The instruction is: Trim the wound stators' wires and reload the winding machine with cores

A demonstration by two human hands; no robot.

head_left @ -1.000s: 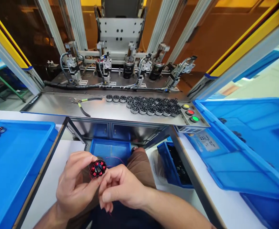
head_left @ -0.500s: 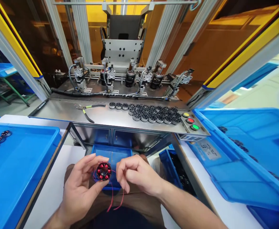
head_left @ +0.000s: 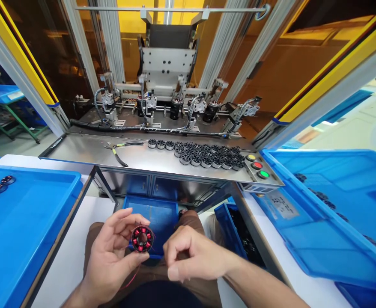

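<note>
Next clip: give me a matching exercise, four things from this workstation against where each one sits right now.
Things:
1. wound stator
2. pliers
3. green button
4. small blue bin

Places:
A. right end of the steel shelf, nearest of three buttons
B. under the shelf, above the person's lap
C. between the left hand's fingertips
D. left part of the steel shelf, beside the row of bare cores

Pairs: 1-C, 2-D, 3-A, 4-B
</note>
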